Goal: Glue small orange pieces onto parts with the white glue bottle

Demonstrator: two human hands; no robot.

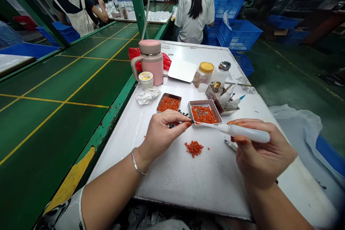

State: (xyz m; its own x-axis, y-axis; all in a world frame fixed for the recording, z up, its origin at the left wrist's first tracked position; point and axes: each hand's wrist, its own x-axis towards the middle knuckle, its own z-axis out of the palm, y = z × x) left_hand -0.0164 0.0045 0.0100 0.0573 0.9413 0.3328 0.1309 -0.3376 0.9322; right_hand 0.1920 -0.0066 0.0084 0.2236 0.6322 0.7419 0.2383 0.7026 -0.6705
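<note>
Above the table [212,179], the left hand [160,129] pinches a black piece [192,121]; the right hand [262,160] grips a bottle [250,133], best squeezed lightly with its nozzle [222,128] steady.

In front of me is a white worktop [167,183]. A green conveyor belt [88,122] marked with yellow lines [64,102] runs along its left. Near its far left corner stands a green post [136,0]; blue crates [237,37] stack beyond its far right corner, and green floor [285,79] spreads to its right.
</note>
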